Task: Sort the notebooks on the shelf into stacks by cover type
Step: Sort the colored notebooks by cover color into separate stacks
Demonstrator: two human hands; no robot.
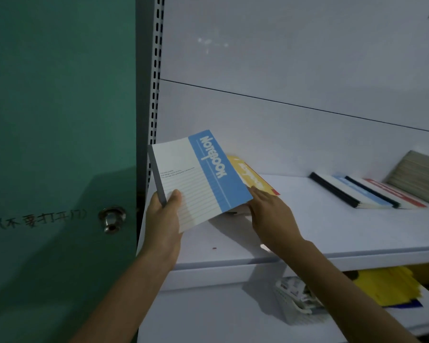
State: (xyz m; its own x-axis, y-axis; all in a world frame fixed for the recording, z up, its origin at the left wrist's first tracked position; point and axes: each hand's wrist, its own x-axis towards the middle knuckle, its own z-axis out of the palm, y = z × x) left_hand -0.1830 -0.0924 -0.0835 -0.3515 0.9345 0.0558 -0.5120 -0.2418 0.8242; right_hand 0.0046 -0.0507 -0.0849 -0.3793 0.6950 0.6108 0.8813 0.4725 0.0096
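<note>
Thumb (175, 196) of my left hand (162, 219) presses the cover of the blue notebook (203, 177), the other fingers curled behind its corner, holding it tilted above the shelf (332, 231) just beside the slotted upright (155, 95). On my right hand (270, 216) the fingers (256, 196) lie straight and grip nothing, touching the yellow notebook (250, 178) lying flat a little farther from the upright. Well away from the upright a fanned row of black-spined notebooks (369, 194) with mixed covers rests beside a leaning brown stack (416, 174), so I judge the sorting at an early stage, most of it left.

1 head-worn wide-angle view, forward and down, near the shelf (307, 231), at its left end
</note>
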